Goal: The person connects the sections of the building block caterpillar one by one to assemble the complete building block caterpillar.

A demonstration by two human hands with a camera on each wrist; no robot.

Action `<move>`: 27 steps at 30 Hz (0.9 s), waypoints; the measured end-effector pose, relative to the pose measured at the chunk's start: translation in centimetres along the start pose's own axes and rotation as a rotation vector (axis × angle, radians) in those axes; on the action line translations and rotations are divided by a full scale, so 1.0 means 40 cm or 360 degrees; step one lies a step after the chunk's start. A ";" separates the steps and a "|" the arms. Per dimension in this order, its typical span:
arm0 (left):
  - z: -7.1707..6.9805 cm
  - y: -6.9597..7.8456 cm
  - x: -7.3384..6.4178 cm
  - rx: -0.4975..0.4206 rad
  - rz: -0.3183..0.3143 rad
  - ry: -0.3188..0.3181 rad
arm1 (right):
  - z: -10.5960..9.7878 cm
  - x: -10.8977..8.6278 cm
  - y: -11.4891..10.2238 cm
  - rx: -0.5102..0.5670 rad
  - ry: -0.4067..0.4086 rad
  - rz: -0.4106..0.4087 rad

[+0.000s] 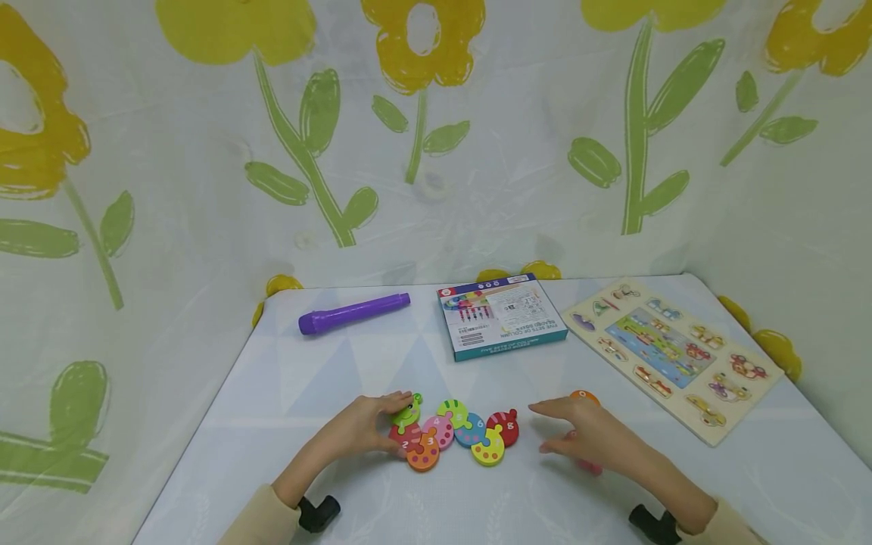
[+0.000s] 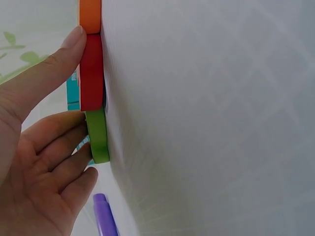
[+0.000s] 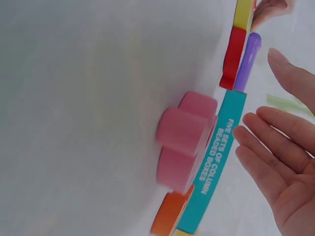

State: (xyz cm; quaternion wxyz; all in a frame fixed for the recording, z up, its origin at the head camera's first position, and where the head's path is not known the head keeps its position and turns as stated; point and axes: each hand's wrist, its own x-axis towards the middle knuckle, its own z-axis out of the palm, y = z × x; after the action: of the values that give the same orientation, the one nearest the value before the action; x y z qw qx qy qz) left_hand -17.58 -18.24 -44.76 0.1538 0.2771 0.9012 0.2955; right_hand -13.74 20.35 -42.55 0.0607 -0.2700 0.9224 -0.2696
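Observation:
A row of joined, numbered caterpillar puzzle pieces (image 1: pixel 470 431) lies on the table, with a green head piece (image 1: pixel 407 413) at its left end. My left hand (image 1: pixel 368 425) holds that end: the thumb presses the edge of the red piece (image 2: pixel 92 73) by the orange one, and the fingers touch the green head. To the right of the red 8 piece (image 1: pixel 502 428), apart from it, my right hand (image 1: pixel 599 431) hovers with relaxed fingers and nothing in them. Under and beside it lie a loose pink piece (image 3: pixel 182 142) and an orange piece (image 3: pixel 169 214), partly hidden in the head view.
Behind the pieces lie a purple microphone-shaped stick (image 1: pixel 354 313) and a flat box (image 1: pixel 502 316) lettered for beaded boxes. A wooden picture puzzle board (image 1: pixel 674 356) rests at the right. Flower-printed sheeting (image 1: pixel 477 212) rises along the table's back and sides.

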 end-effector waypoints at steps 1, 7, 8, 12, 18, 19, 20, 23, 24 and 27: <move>0.000 0.000 0.000 0.0003 -0.0001 0.0001 | 0.000 -0.004 0.003 -0.0007 -0.0002 0.0019; -0.001 0.002 0.001 0.0016 0.0001 0.0003 | -0.007 -0.031 0.019 -0.0032 -0.0024 0.0103; -0.001 0.003 0.001 0.0018 0.0002 0.0004 | -0.008 -0.035 0.022 -0.0033 -0.0029 0.0106; 0.000 0.003 0.001 0.0031 0.0001 0.0005 | -0.013 -0.049 0.033 -0.0041 -0.0043 0.0088; 0.000 0.003 -0.001 0.0025 -0.0004 0.0004 | -0.019 -0.070 0.044 -0.0068 -0.0041 0.0051; 0.000 0.003 -0.001 0.0021 -0.0005 0.0004 | -0.020 -0.073 0.045 -0.0079 -0.0044 0.0059; 0.000 0.003 -0.002 0.0019 -0.0006 0.0003 | -0.020 -0.077 0.046 -0.0081 -0.0047 0.0073; 0.000 0.004 -0.003 0.0022 -0.0007 0.0004 | -0.022 -0.088 0.050 -0.0090 -0.0070 0.0106; 0.000 0.004 -0.003 0.0024 -0.0006 0.0005 | -0.022 -0.091 0.051 -0.0093 -0.0079 0.0121; 0.001 0.004 -0.002 0.0029 -0.0004 0.0005 | -0.022 -0.101 0.057 -0.0097 -0.0112 0.0126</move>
State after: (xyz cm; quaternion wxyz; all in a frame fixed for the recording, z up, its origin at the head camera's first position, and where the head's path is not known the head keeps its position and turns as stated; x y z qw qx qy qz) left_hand -17.42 -18.16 -44.68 0.1502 0.2768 0.9045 0.2876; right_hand -11.60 24.52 -43.14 0.0956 -0.2445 0.9374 -0.2291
